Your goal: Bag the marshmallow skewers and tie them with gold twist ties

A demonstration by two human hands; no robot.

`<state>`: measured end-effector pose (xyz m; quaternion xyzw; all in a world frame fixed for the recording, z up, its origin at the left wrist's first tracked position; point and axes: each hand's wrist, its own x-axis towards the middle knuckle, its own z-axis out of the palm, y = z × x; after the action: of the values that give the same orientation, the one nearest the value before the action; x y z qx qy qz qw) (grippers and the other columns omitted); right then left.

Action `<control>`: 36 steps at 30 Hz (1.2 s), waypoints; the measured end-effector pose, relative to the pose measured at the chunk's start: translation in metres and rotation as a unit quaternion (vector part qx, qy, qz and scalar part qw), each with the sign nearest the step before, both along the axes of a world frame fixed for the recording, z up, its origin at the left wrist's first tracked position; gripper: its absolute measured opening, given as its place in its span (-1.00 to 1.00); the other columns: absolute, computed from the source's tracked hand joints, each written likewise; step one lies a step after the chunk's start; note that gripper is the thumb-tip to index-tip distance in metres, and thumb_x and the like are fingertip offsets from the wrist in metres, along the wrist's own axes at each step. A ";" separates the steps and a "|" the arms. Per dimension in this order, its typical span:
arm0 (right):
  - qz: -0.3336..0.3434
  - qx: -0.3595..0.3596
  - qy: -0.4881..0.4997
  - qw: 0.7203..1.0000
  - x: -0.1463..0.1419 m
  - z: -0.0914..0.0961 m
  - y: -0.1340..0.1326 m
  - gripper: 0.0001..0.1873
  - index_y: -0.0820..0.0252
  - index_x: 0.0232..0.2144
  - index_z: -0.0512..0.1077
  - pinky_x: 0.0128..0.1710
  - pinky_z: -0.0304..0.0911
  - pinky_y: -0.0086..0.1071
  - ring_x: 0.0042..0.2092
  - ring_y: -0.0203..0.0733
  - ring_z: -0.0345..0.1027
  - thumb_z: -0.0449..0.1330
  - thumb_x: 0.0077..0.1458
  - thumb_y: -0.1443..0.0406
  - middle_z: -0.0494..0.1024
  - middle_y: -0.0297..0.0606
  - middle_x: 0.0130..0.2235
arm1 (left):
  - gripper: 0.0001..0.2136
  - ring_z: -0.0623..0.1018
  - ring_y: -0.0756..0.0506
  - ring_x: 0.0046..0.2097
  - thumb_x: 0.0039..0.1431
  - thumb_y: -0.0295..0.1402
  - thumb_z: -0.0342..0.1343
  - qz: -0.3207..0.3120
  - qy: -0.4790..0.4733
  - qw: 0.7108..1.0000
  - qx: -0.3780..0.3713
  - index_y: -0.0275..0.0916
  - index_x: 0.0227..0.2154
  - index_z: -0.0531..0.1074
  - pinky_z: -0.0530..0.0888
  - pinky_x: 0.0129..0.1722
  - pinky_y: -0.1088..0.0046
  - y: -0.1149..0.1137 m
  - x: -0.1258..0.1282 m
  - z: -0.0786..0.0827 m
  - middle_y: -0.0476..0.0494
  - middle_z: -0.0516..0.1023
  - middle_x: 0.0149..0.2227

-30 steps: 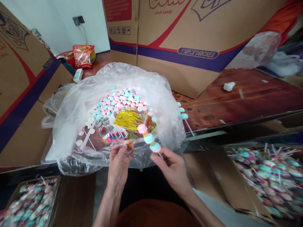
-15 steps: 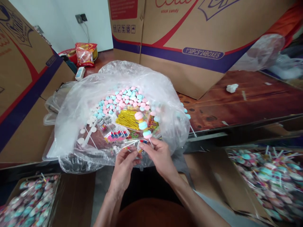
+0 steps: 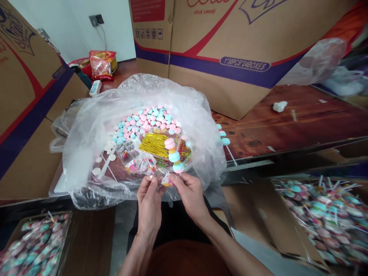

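My right hand (image 3: 193, 197) is closed around the white stick of a candy skewer (image 3: 174, 156), stacked with pink, blue and white pieces and held upright. Its thumb and fingers also pinch a small clear plastic bag (image 3: 166, 178) with a coloured print. My left hand (image 3: 150, 205) is closed, its fingertips pinching the left part of that bag. Just beyond lie gold twist ties (image 3: 154, 144) in a clear box, printed bags (image 3: 140, 165) and ring-shaped candies (image 3: 184, 150). Pink and blue candies (image 3: 148, 119) are heaped behind them on plastic sheeting (image 3: 86, 115).
Large cardboard boxes stand at the left (image 3: 25, 115) and back (image 3: 207, 84). Low boxes of wrapped skewers sit at lower left (image 3: 40, 245) and lower right (image 3: 327, 214). Another skewer (image 3: 225, 141) lies on the table (image 3: 316, 122) right of the sheeting. An orange sleeve (image 3: 345, 27) shows at upper right.
The small bag is turned and drawn out flatter between my fingertips. My left hand has come up slightly, and the skewer stands a little more upright in my right hand.
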<state>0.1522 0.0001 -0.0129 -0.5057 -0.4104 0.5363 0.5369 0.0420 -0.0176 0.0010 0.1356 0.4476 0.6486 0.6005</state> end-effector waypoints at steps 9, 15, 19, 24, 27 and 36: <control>0.051 0.044 -0.050 0.997 0.010 0.001 0.005 -0.74 0.24 -0.50 0.49 -0.44 0.18 -0.46 -0.45 -0.32 0.16 0.26 0.10 0.16 0.36 -0.40 -0.52 | -0.76 0.59 -0.04 -0.29 -0.14 -0.32 0.50 -0.026 -0.039 0.997 -0.059 -0.25 -0.42 0.59 0.53 -0.30 0.48 0.004 -0.006 -0.004 -0.10 0.64 -0.32; 0.041 0.031 -0.030 0.998 0.011 -0.003 0.005 -0.66 0.21 -0.59 0.39 -0.47 0.12 -0.46 -0.49 -0.35 0.08 0.25 0.11 0.14 0.27 -0.43 -0.57 | -0.74 0.55 0.04 -0.39 -0.26 -0.39 0.55 -0.004 -0.050 0.996 -0.072 -0.25 -0.51 0.57 0.51 -0.33 0.55 0.004 -0.006 -0.006 -0.03 0.62 -0.40; 0.042 0.020 -0.011 0.999 0.006 -0.003 0.003 -0.58 0.19 -0.64 0.30 -0.50 0.06 -0.46 -0.51 -0.37 0.01 0.28 0.09 0.10 0.20 -0.46 -0.59 | -0.73 0.57 0.02 -0.36 -0.27 -0.37 0.55 0.011 -0.065 0.996 -0.053 -0.23 -0.55 0.54 0.52 -0.30 0.53 0.001 -0.003 -0.007 0.01 0.60 -0.44; 0.059 -0.007 0.005 0.998 0.007 -0.003 0.005 -0.55 0.18 -0.65 0.32 -0.56 -0.04 -0.45 -0.54 -0.38 -0.04 0.27 0.09 0.04 0.15 -0.47 -0.63 | -0.70 0.59 -0.04 -0.31 -0.11 -0.18 0.48 -0.019 -0.039 0.997 -0.066 -0.26 -0.42 0.57 0.53 -0.36 0.47 0.004 -0.009 -0.005 -0.10 0.64 -0.33; 0.091 -0.005 -0.023 0.996 0.011 -0.003 0.008 -0.53 0.20 -0.66 0.33 -0.56 -0.06 -0.45 -0.56 -0.39 -0.03 0.24 0.11 0.03 0.18 -0.45 -0.64 | -0.71 0.57 -0.02 -0.35 -0.17 -0.29 0.51 0.014 -0.020 0.997 -0.076 -0.27 -0.42 0.56 0.50 -0.41 0.52 0.007 -0.014 -0.004 -0.08 0.62 -0.37; 0.050 0.062 -0.179 0.981 0.040 0.011 -0.013 -0.59 0.18 -0.53 0.34 -0.55 -0.01 -0.47 -0.54 -0.36 0.01 0.09 0.29 0.08 0.18 -0.45 -0.58 | -0.83 0.46 0.07 -0.54 0.03 -0.37 0.42 0.067 -0.084 0.987 -0.117 -0.30 -0.42 0.53 0.49 -0.49 0.55 0.020 -0.020 0.003 0.01 0.51 -0.52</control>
<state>0.1918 -0.0132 -0.0021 -0.5381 -0.5572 0.4370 0.4573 0.0218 0.0023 0.0035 -0.0208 0.4763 0.6400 0.6026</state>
